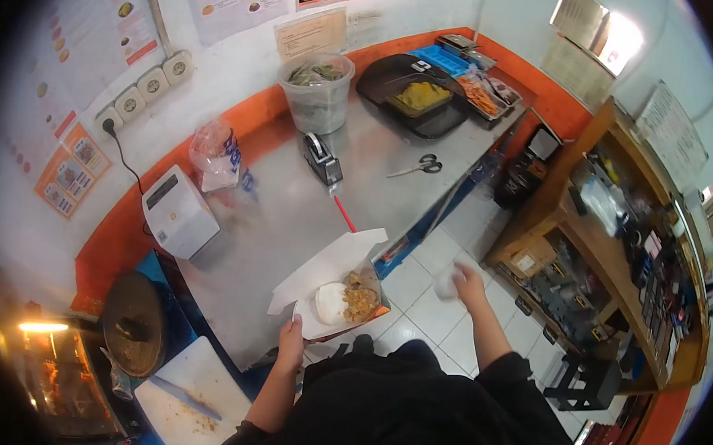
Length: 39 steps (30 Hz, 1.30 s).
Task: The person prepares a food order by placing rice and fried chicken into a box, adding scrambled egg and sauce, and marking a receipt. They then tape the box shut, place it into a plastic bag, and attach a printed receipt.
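My left hand (290,341) grips the near left corner of an open paper food box (322,257), its lid tipped back toward the steel table. Inside are a white mound of rice (330,303) and a brownish chopped food (359,299). Out to the right, above the tiled floor, my right hand (471,283) is closed on a small whitish piece (447,285). That piece is blurred, so its kind cannot be made out. Just past the lid lies a thin red stick (344,212), near a black tape dispenser (323,158).
On the steel table (272,218) are scissors (418,166), a clear bucket (315,91), a black tray (380,79) with yellow food (422,95), and a white printer-like device (181,213). At left lies a cutting board (190,391) with a knife (186,397). Wooden shelves (550,212) stand right.
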Each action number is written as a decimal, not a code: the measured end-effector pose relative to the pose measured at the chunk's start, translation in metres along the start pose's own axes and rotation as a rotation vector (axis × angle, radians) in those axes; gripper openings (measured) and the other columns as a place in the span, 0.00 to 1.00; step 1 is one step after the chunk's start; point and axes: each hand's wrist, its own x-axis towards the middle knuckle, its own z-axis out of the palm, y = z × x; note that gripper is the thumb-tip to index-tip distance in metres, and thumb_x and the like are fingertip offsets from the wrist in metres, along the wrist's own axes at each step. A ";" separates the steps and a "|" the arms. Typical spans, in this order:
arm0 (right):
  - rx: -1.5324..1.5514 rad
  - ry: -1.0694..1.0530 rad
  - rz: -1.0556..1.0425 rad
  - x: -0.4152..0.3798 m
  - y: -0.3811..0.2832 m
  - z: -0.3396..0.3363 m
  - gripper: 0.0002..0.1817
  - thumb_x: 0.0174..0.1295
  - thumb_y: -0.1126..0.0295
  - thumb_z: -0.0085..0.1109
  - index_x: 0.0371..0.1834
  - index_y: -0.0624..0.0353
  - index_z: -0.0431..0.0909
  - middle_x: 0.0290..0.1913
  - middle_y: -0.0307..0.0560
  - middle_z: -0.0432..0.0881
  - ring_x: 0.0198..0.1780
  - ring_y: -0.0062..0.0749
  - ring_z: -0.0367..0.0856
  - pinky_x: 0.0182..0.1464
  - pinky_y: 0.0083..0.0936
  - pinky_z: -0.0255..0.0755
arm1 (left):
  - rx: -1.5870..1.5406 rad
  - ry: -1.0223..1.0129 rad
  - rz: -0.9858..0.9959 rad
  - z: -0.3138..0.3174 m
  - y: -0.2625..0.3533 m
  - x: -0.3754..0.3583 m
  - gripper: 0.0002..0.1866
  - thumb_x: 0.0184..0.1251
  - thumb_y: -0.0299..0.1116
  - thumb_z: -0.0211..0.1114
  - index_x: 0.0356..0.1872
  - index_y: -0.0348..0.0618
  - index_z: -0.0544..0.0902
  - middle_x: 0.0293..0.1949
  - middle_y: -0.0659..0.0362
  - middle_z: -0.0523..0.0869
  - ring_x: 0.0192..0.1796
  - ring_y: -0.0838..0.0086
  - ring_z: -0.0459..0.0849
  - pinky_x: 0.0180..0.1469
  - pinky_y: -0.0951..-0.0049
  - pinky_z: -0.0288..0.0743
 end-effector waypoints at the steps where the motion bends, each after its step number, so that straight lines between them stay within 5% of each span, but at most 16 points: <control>1: -0.021 0.049 -0.172 0.040 -0.030 0.001 0.20 0.53 0.73 0.52 0.51 0.60 0.71 0.49 0.52 0.76 0.53 0.35 0.72 0.56 0.24 0.62 | 0.000 0.071 0.011 0.005 0.010 0.003 0.20 0.68 0.43 0.43 0.42 0.33 0.73 0.33 0.53 0.80 0.29 0.69 0.81 0.28 0.73 0.77; 4: 0.875 -0.048 -0.089 0.122 -0.152 -0.007 0.20 0.57 0.75 0.51 0.55 0.61 0.68 0.51 0.48 0.74 0.53 0.29 0.70 0.55 0.21 0.61 | -0.001 0.210 0.007 0.022 0.037 0.010 0.21 0.68 0.44 0.44 0.42 0.32 0.72 0.33 0.52 0.80 0.30 0.68 0.82 0.30 0.72 0.78; 5: 0.879 -0.071 -0.092 0.151 -0.160 0.006 0.20 0.57 0.75 0.51 0.55 0.61 0.68 0.51 0.48 0.74 0.53 0.29 0.70 0.55 0.21 0.61 | 0.000 0.259 -0.004 0.030 0.045 0.012 0.21 0.68 0.44 0.44 0.42 0.32 0.72 0.33 0.52 0.80 0.30 0.67 0.82 0.31 0.72 0.78; 7: 0.410 0.105 -0.532 0.202 -0.154 0.041 0.20 0.58 0.75 0.51 0.56 0.60 0.67 0.51 0.45 0.74 0.51 0.25 0.70 0.53 0.21 0.63 | -0.054 0.338 0.001 0.051 0.055 0.020 0.21 0.67 0.44 0.45 0.42 0.32 0.73 0.33 0.52 0.81 0.32 0.68 0.82 0.33 0.70 0.79; 11: -0.300 -0.190 -0.705 0.279 -0.008 0.170 0.21 0.54 0.69 0.54 0.54 0.53 0.70 0.50 0.50 0.74 0.47 0.39 0.76 0.49 0.27 0.68 | -0.078 0.517 0.107 0.094 0.056 0.050 0.20 0.67 0.44 0.46 0.42 0.34 0.73 0.31 0.56 0.80 0.28 0.71 0.81 0.30 0.71 0.77; 18: -0.307 -0.542 -0.662 0.304 -0.009 0.118 0.16 0.52 0.64 0.55 0.46 0.49 0.73 0.37 0.45 0.76 0.36 0.39 0.77 0.38 0.30 0.71 | -0.345 0.773 0.048 0.210 0.048 0.144 0.20 0.66 0.43 0.49 0.44 0.34 0.73 0.38 0.55 0.79 0.40 0.71 0.78 0.43 0.70 0.72; 25: 0.020 -0.611 -0.675 0.325 -0.034 0.086 0.16 0.46 0.63 0.62 0.37 0.54 0.72 0.23 0.44 0.72 0.27 0.39 0.74 0.29 0.32 0.67 | 0.050 0.812 0.058 0.248 0.049 0.216 0.21 0.67 0.43 0.47 0.42 0.32 0.75 0.36 0.50 0.80 0.41 0.68 0.78 0.42 0.69 0.70; 32: -0.065 -0.730 -0.538 0.327 -0.070 0.065 0.15 0.44 0.64 0.63 0.32 0.57 0.71 0.21 0.44 0.71 0.26 0.38 0.73 0.27 0.31 0.65 | 0.529 0.850 0.009 0.250 0.071 0.233 0.21 0.67 0.43 0.44 0.34 0.31 0.74 0.31 0.42 0.78 0.36 0.51 0.75 0.41 0.62 0.67; 36: -0.056 -0.718 -0.515 0.323 -0.069 0.068 0.15 0.44 0.64 0.63 0.33 0.56 0.72 0.21 0.44 0.71 0.25 0.37 0.73 0.27 0.30 0.65 | 0.518 0.904 -0.027 0.249 0.066 0.244 0.21 0.67 0.44 0.44 0.31 0.31 0.73 0.30 0.42 0.77 0.36 0.50 0.75 0.40 0.61 0.66; 39: -0.078 -0.647 -0.675 0.327 -0.063 0.071 0.15 0.45 0.64 0.63 0.36 0.54 0.73 0.29 0.44 0.73 0.31 0.37 0.74 0.31 0.31 0.67 | 0.610 0.920 0.041 0.245 0.062 0.248 0.22 0.66 0.45 0.45 0.41 0.33 0.76 0.34 0.44 0.80 0.39 0.55 0.78 0.43 0.65 0.69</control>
